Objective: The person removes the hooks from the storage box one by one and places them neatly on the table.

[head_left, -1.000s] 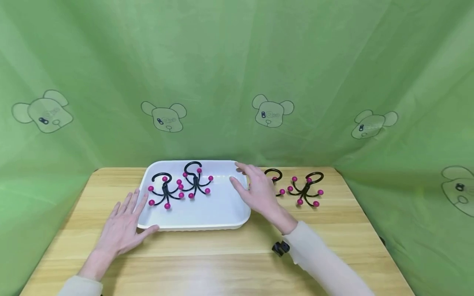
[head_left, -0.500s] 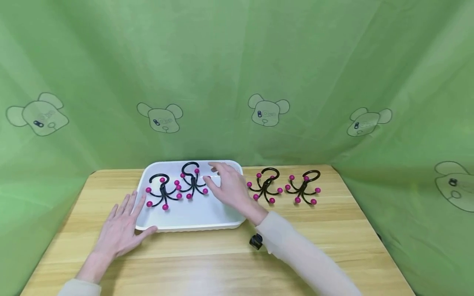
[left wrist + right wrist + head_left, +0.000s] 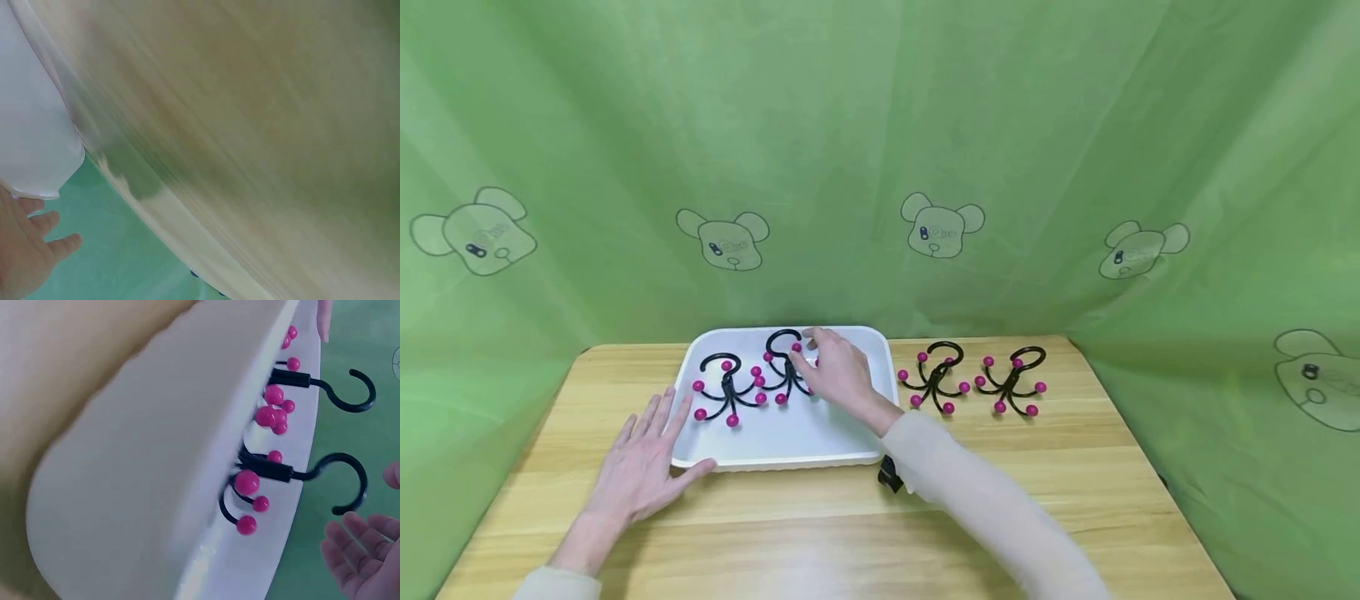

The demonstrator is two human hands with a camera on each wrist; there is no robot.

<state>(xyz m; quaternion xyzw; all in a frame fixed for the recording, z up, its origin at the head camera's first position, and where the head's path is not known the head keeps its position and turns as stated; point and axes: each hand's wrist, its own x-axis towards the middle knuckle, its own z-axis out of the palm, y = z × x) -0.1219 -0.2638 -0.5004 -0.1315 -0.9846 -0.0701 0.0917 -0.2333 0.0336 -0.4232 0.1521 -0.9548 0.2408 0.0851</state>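
Inside the white tray (image 3: 820, 437) stand two black hanger hooks with several curved prongs tipped in pink balls: the left hook (image 3: 727, 387) and the right hook (image 3: 788, 368). My right hand (image 3: 838, 371) is beside the right hook, thumb and forefinger apart at its curved top. In the right wrist view the hand (image 3: 369, 562) shows loosely spread fingers near that hook's stem (image 3: 269, 467), with nothing gripped. My left hand (image 3: 638, 467) lies with straight fingers along the tray's left side, thumb at its front left corner. The left wrist view catches its fingertips (image 3: 62, 245) by the tray.
Two more such hooks, a nearer one (image 3: 936, 379) and a farther one (image 3: 1012, 383), stand on the wooden table (image 3: 775, 533) right of the tray. A green curtain (image 3: 835, 167) with mouse-head drawings surrounds the table. A black device (image 3: 890, 475) hangs under the right wrist.
My right hand has moved left across the tray, from its right rim to the right-hand hook inside. The hook outside that it partly covered now shows fully. My left hand stays at the tray.
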